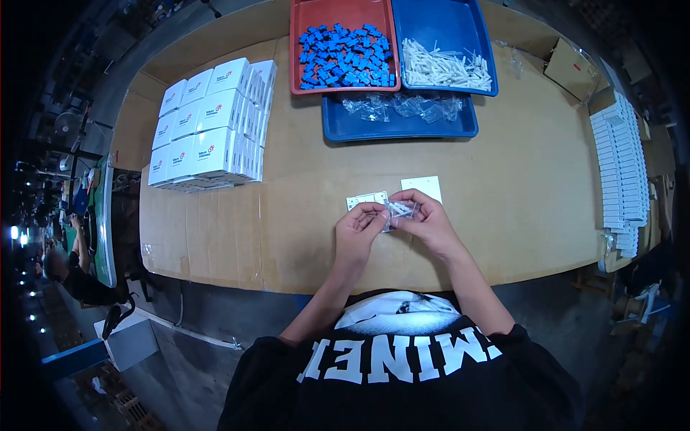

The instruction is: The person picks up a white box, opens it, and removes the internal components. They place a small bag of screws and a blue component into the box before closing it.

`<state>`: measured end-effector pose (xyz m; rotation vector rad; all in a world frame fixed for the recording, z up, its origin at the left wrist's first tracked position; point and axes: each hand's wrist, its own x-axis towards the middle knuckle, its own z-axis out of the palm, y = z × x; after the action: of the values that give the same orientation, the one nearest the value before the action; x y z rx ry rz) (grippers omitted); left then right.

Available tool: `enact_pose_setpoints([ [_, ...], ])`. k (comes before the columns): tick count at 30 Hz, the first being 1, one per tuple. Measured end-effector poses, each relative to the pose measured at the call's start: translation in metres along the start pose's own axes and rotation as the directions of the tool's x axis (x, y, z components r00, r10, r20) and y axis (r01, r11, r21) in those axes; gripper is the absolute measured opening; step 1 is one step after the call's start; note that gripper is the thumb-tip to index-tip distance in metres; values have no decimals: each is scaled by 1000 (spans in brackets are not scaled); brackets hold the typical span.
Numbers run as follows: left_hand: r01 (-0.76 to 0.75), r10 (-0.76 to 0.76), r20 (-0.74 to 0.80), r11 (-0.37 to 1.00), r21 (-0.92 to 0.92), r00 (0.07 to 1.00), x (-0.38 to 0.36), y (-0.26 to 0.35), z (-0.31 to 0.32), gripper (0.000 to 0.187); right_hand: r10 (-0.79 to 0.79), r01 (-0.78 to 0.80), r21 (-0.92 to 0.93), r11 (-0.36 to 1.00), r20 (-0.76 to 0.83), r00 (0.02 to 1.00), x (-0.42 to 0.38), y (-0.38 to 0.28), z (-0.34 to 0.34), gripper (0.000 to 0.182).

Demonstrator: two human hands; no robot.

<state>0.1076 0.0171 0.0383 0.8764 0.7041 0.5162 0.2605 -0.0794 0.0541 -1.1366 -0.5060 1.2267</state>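
Small bag (412, 212): clear, white pieces (399, 209) inside
Square panel (424, 186): plain white
Upper left tray (295, 44): red
Small clips (346, 59): bright blue
Upper right tray (438, 21): blue
Slim plugs (442, 68): white
Lower tray (399, 129): blue
Stacked boxes (198, 129): white, red logo
Tabletop (525, 179): brown
Shirt (424, 406): black, white lettering

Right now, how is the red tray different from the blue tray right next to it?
The red tray is red, while the blue tray is blue. The red tray holds lots of chunky blue pieces; the blue tray holds long, thin white pieces. The red tray sits on the left and the blue tray on the right. Both are open on top and hold lots of little pieces.
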Motion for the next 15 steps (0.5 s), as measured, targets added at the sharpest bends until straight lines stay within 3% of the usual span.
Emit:
enact_pose_setpoints([
  [15, -80, 76, 64, 995, 65, 995, -1, -4, 9, 10, 15, -17, -13, 1000, -80, 997, 0, 2, 7, 40],
])
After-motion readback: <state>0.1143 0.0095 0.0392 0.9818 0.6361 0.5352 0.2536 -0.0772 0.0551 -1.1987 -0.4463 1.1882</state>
